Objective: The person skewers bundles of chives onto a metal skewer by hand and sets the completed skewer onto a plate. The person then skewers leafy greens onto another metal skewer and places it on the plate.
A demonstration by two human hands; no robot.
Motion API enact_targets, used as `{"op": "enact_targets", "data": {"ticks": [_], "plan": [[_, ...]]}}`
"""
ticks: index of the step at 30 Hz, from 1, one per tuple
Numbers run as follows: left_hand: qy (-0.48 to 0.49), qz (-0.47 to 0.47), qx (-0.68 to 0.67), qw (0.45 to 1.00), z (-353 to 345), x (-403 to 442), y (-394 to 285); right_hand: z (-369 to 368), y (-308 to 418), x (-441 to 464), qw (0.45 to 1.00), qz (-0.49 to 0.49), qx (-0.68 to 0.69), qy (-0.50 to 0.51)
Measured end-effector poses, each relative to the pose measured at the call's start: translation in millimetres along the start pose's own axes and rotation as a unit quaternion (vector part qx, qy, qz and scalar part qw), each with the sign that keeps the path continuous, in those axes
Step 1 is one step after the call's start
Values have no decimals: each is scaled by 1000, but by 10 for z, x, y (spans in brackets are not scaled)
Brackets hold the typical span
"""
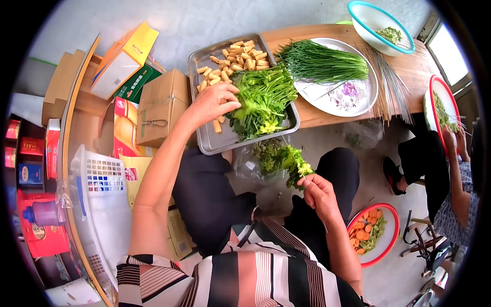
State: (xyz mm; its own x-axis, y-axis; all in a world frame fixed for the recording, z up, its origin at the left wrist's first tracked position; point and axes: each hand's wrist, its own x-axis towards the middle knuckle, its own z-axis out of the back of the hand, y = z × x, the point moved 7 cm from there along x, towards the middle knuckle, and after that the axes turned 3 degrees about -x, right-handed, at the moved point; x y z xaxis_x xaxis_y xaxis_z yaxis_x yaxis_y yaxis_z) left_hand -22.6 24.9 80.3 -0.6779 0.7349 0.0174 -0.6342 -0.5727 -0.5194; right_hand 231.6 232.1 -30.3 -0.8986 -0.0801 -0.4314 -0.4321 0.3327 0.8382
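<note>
My left hand (216, 104) is over the metal tray (207, 146), its fingers closed at the edge of a heap of leafy greens (263, 100). Short, light-brown cut rolls (245, 55) fill the far side of that tray. Above my lap, my right hand (319, 194) grips a thin skewer, with a bunch of leafy greens (295, 165) at its far end. Part of the skewer comes out below my fist. Beyond the tray, a white flowered platter (332, 105) holds a pile of long green chives (325, 61).
Thin skewers (391, 84) lie on the wooden table (317, 121). A blue-rimmed bowl (358, 20) is at the back. On the right, another person's hands (455, 140) work at a red-rimmed bowl (433, 97). A second red-rimmed bowl (394, 245) holds skewered vegetables. Cardboard boxes (163, 107) stand left.
</note>
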Motion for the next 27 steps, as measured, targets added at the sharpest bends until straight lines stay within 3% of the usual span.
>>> {"op": "enact_targets", "data": {"ticks": [4,5,8,12,14,19,24,26,27], "plan": [[-108,70,-70,989,-50,-177,77,26,-22,-4,1000,10,-5,3],[-149,39,-67,986,-111,-184,49,34,-36,-5,1000,16,-5,4],[-177,69,-113,975,-405,-226,-83,58,-43,-40,1000,26,2,-3],[-147,96,-101,979,-969,-207,-90,68,1,-87,999,39,3,-15],[-101,26,-76,992,-1130,-154,-266,76,-9,-95,999,41,0,-14],[-27,-33,55,998,-1384,-194,-414,112,0,-125,998,55,5,-16],[-76,-46,60,994,-1279,-248,-520,110,48,-164,998,63,-2,-22],[-209,-19,-56,976,-968,-306,-621,86,123,-261,997,64,-20,-28],[-217,17,-164,962,-858,-391,-657,54,183,-309,997,65,-34,-30]]}}
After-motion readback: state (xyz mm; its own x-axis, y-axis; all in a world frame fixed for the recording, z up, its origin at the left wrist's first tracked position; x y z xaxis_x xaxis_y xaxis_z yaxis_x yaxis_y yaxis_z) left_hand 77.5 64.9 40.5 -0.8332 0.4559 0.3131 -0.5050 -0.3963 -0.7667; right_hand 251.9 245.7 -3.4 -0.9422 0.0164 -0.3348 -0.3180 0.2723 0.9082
